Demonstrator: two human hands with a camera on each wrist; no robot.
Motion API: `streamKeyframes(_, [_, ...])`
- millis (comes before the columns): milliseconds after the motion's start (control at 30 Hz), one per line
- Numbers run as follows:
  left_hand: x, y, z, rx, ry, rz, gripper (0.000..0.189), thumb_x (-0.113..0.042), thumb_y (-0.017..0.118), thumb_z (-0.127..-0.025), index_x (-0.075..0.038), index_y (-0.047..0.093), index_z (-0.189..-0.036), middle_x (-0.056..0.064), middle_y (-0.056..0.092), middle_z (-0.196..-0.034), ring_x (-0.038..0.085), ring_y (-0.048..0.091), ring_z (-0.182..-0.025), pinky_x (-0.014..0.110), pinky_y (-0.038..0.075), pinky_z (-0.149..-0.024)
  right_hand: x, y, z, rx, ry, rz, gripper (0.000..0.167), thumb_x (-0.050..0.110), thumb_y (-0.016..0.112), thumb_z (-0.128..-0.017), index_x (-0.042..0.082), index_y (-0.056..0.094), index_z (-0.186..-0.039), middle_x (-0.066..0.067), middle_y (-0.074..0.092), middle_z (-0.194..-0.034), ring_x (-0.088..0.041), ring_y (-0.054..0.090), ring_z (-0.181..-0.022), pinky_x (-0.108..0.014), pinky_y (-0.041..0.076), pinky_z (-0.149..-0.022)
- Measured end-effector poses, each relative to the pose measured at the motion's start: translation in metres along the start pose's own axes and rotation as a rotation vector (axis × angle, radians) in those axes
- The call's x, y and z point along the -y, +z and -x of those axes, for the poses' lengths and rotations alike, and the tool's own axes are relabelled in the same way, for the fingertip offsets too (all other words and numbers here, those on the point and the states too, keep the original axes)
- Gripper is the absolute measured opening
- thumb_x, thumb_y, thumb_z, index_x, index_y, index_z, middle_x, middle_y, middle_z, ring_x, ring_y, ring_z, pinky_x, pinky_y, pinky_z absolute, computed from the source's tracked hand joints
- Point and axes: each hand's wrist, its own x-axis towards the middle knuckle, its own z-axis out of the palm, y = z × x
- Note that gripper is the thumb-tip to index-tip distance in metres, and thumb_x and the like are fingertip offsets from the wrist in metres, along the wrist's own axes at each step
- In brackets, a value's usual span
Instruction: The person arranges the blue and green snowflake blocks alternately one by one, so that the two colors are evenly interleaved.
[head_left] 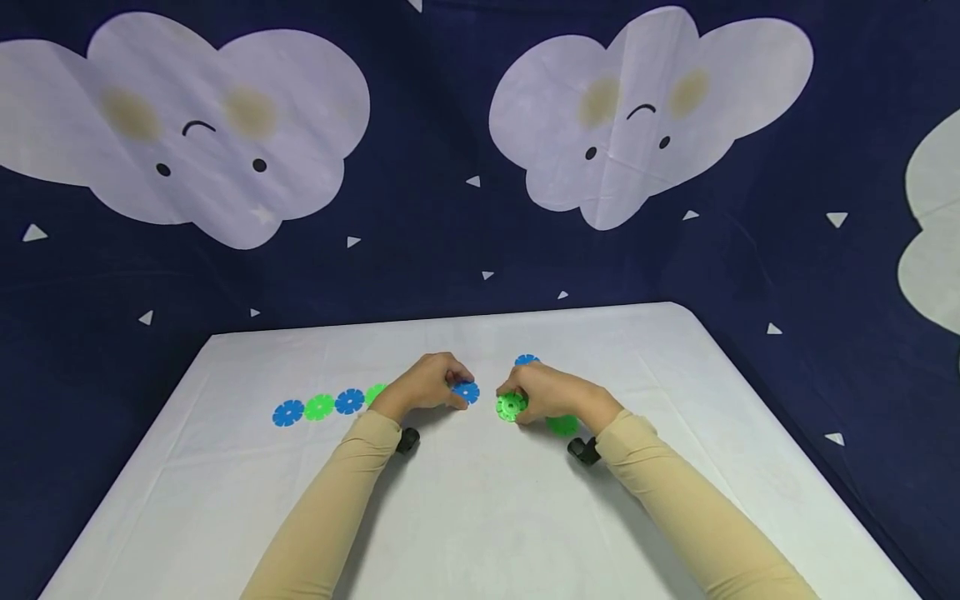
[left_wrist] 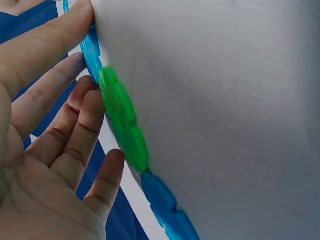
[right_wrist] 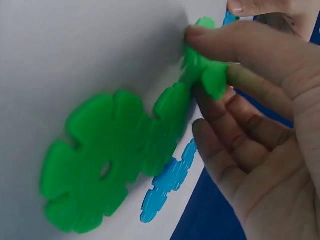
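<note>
My left hand [head_left: 429, 382] pinches a blue notched plastic disc [head_left: 468, 393] by its edge between thumb and fingers. In the left wrist view, a green disc [left_wrist: 122, 117] and another blue disc [left_wrist: 167, 205] follow in line beside that hand's fingers. The right hand [head_left: 553, 392], a short way across from it, holds a green notched disc [head_left: 507, 408] between thumb and fingertips. Seen from the right wrist, green petals stick out at an angle in that grip [right_wrist: 214, 80]. Two more green discs, a near one [right_wrist: 95, 165] and a farther one [right_wrist: 167, 130], lie beside this hand.
Leftward on the white table [head_left: 465, 517] runs a row of alternating blue [head_left: 288, 413] and green [head_left: 318, 407] discs, partly hidden by the left hand. Beyond the right hand lies a blue piece [head_left: 527, 359]. A dark blue cloth with clouds [head_left: 652, 108] hangs behind the table.
</note>
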Motion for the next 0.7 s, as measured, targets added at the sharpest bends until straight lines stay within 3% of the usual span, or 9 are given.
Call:
streamKeyframes(300, [0.001,0.0,0.001,0.001,0.025,0.011,0.041,-0.014,0.096,-0.081,-0.009,0.082,-0.119,0.003,0.074,-0.113,0.017,0.066,-0.103,0.04,0.058,-0.099,-0.001,-0.003,-0.004,-0.041,-0.075,0.045,0.04,0.017,0.09,-0.081,0.007,0.081,-0.119,0.0,0.076,-0.104,-0.009,0.064,-0.089,-0.024,0.057,-0.08])
streamKeyframes(700, [0.002,0.0,0.001,0.004,0.026,0.017,0.042,-0.017,0.096,-0.081,-0.011,0.082,-0.119,0.002,0.074,-0.113,0.017,0.066,-0.104,0.04,0.057,-0.1,-0.006,-0.015,-0.015,-0.085,-0.008,0.053,0.049,0.022,0.088,-0.083,0.005,0.078,-0.128,-0.005,0.071,-0.121,-0.015,0.067,-0.101,-0.033,0.059,-0.09])
